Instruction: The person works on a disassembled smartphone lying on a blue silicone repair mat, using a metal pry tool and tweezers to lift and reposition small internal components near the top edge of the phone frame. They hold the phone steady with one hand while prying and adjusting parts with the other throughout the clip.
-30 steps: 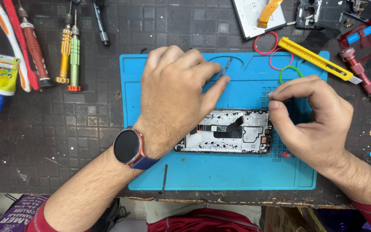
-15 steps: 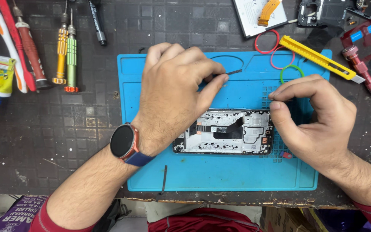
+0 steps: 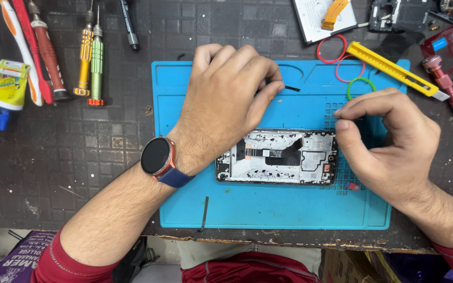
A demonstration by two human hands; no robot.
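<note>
An opened phone frame [image 3: 279, 157] lies on a blue work mat [image 3: 268, 209], its inner parts facing up. My left hand [image 3: 226, 99] hovers over the phone's left end, its fingers pinched on a thin black tool [image 3: 289, 88] that points right over the mat. My right hand [image 3: 389, 141] rests at the phone's right end, thumb and forefinger pinched together; what they hold is too small to tell. A smartwatch [image 3: 158, 157] sits on my left wrist.
Several screwdrivers [image 3: 91, 57] and a glue tube [image 3: 9, 86] lie at the left. A yellow utility knife [image 3: 394, 68], coloured rubber rings [image 3: 349, 71], a red tool [image 3: 446, 84] and a black module [image 3: 399, 13] lie at the upper right. A black strip [image 3: 205, 212] lies on the mat's near edge.
My left hand has turned, and the thin black tool's tip swung from pointing up to pointing right. My right hand lifted slightly at the phone's right end.
</note>
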